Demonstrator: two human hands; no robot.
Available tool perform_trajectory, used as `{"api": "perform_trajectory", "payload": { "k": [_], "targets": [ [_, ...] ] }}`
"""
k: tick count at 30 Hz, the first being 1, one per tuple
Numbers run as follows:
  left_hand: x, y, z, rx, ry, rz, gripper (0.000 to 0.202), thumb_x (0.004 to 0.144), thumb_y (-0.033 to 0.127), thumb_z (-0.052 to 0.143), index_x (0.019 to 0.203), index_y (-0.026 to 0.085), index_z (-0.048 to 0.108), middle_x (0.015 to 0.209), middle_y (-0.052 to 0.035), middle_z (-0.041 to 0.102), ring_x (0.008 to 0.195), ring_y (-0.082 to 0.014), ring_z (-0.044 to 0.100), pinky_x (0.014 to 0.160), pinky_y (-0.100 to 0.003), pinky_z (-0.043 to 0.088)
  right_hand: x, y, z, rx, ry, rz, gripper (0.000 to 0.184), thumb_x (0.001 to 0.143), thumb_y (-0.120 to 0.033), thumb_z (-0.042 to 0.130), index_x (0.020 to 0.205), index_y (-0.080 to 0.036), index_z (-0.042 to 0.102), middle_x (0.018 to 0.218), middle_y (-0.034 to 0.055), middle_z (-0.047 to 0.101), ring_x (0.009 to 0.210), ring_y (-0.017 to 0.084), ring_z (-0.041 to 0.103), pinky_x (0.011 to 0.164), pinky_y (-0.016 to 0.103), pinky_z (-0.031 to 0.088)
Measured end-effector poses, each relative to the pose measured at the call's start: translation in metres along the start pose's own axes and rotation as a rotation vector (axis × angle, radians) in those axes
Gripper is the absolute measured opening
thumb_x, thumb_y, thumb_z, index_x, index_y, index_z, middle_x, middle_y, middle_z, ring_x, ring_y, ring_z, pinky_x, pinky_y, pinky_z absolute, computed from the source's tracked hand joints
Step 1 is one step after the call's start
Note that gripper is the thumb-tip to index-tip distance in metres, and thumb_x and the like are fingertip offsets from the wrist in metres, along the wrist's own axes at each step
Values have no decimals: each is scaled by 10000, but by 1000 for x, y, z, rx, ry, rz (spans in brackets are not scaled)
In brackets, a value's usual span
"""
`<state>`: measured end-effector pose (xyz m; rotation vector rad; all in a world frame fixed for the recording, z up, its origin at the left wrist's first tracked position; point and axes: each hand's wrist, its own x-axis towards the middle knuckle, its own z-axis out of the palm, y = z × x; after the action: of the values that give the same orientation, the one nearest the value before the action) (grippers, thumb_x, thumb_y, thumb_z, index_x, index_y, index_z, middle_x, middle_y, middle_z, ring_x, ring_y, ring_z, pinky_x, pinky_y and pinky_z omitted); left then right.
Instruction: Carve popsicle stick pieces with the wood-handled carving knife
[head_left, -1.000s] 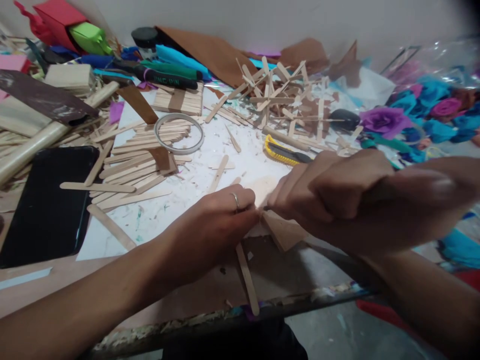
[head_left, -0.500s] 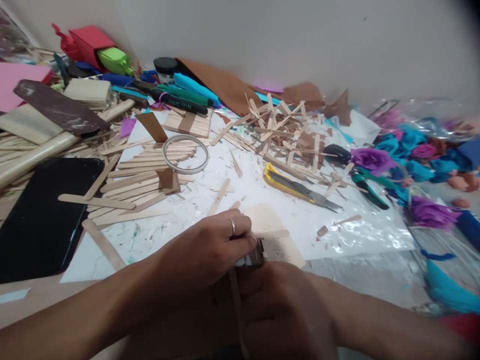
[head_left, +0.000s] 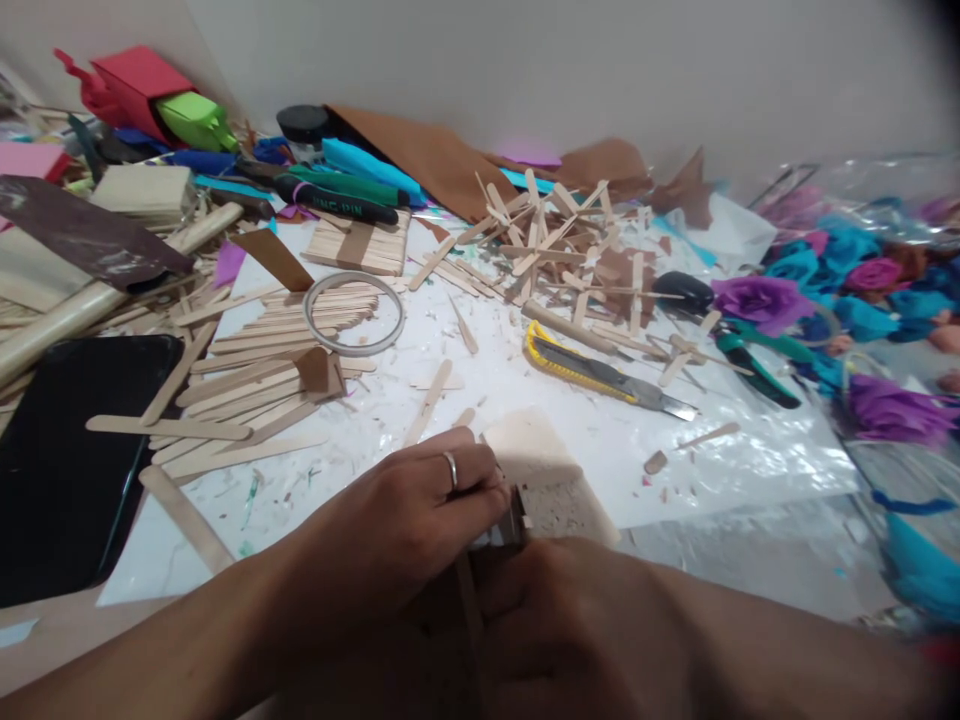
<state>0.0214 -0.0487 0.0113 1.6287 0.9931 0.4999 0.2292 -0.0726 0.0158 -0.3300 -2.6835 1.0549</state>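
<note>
My left hand [head_left: 424, 495], with a ring on one finger, is closed, its fingertips pinched together over a pale wooden board [head_left: 577, 500]. Close against it, my right hand [head_left: 559, 620] is curled into a grip, in shadow. Between the two hands shows the edge of a dark, metallic-looking piece [head_left: 516, 515], with a tiny pale bit at its side. A narrow wooden craft stick [head_left: 469, 590] runs down between the hands. What each hand holds is mostly hidden by the fingers.
A yellow utility knife [head_left: 592, 370] lies beyond my hands, its blade out. Behind it are piled craft sticks [head_left: 544, 240]. A tape ring [head_left: 354, 350] rests on rows of sticks [head_left: 247, 395]. A black phone [head_left: 75, 460] lies left; green-handled pliers [head_left: 757, 370] and paper flowers [head_left: 765, 303] lie right.
The view has shifted slightly, spreading the table's things outward. A stick that lay across the board by my left fingertips no longer shows. Both hands stay closed together.
</note>
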Motion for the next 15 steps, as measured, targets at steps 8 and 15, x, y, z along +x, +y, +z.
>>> {"api": "perform_trajectory", "payload": {
  "k": [8, 15],
  "targets": [
    [-3, -3, 3, 24, 52, 106, 240, 1096, 278, 546, 943, 218, 721, 1007, 17, 736, 978, -147, 682, 858, -292, 512, 0, 2, -7, 42, -4, 13, 375, 833, 95, 618, 608, -204, 640, 692, -55, 634, 559, 86, 576, 534, 208, 492],
    [-1, 2, -3, 20, 0, 47, 271, 1098, 302, 537, 939, 239, 747, 975, 4, 727, 928, -154, 686, 839, -311, 521, -2, -3, 1, 72, 138, 47, 319, 815, 26, 622, 584, -194, 609, 653, -43, 594, 476, 79, 509, 447, 218, 412]
  ]
}}
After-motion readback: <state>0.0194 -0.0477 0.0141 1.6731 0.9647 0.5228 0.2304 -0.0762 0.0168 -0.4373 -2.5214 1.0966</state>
